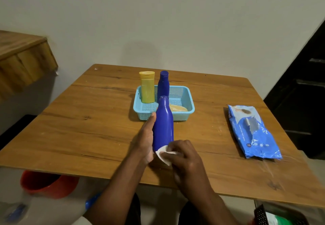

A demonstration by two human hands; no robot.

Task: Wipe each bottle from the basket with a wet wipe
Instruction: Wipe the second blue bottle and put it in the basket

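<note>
My left hand (pixel 146 140) grips a blue bottle (pixel 163 123) by its lower body and holds it upright above the wooden table (pixel 88 119). My right hand (pixel 184 156) pinches a white wet wipe (pixel 164 154) against the base of that bottle. Behind them stands a light blue basket (pixel 186 100). In it a yellow bottle (pixel 147 87) and a second blue bottle (pixel 163 84) stand upright, and a yellowish bottle (pixel 178 108) lies flat at the front right.
A blue pack of wet wipes (pixel 253 131) lies on the table's right side. A red bucket (pixel 47 184) sits on the floor under the near left edge. A wooden shelf (pixel 22 61) juts from the left wall.
</note>
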